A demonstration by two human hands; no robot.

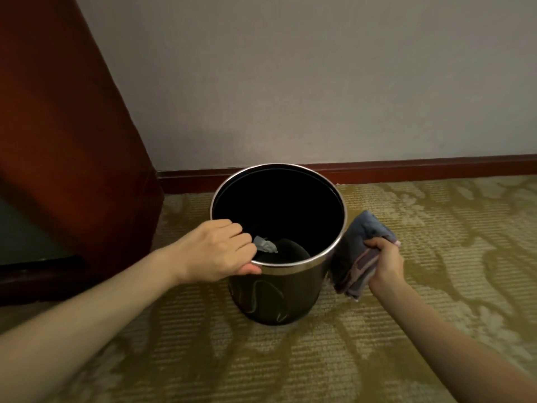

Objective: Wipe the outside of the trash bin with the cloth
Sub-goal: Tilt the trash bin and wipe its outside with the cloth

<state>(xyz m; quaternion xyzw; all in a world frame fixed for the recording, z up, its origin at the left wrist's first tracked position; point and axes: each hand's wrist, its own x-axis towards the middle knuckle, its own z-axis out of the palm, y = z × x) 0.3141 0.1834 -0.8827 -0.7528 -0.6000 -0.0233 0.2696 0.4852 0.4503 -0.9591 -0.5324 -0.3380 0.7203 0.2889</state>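
A round black trash bin with a silver metal rim stands upright on the carpet near the wall. My left hand grips its near-left rim, fingers inside and thumb outside. My right hand holds a folded grey-blue cloth with a pink edge, pressed against the bin's right outer side just below the rim. A small crumpled grey scrap lies inside the bin next to my left fingers.
A red-brown wooden furniture panel rises at the left, close to the bin. A dark red baseboard runs along the pale wall behind. Patterned green-yellow carpet covers the floor around the bin.
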